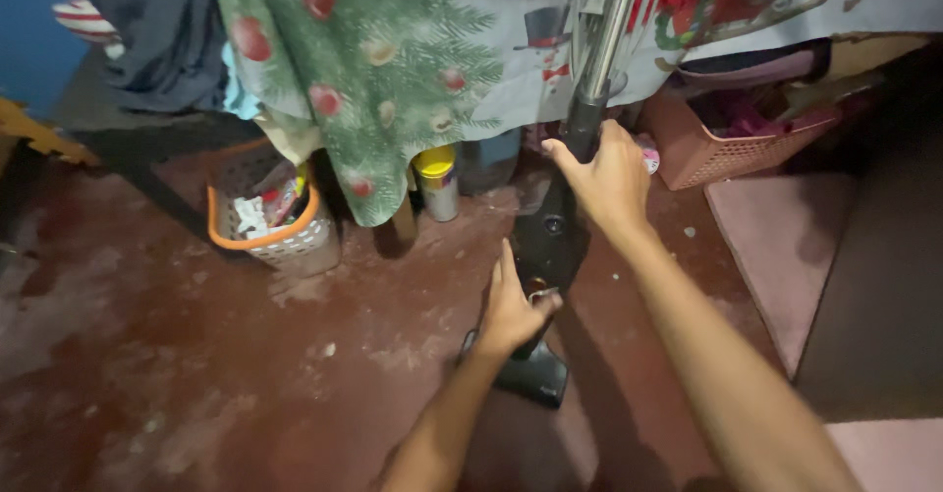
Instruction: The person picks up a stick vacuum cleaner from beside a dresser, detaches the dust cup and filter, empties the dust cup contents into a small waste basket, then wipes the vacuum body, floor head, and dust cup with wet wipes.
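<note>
A black stick vacuum cleaner [550, 242] stands upright on the dark red floor, with a shiny metal tube [611, 30] rising from its body and a black foot [530, 374] below. My right hand [607, 180] grips the black part where the tube meets the body. My left hand [516, 305] rests lower on the body, thumb and fingers around a small fitting on its front.
A white basket with an orange rim [265, 227], full of small items, sits at left. A patterned green cloth [373, 70] hangs over a table. A yellow-lidded jar [437, 183] stands beneath it. A pink basket [727, 143] and pink mat [786, 246] lie at right.
</note>
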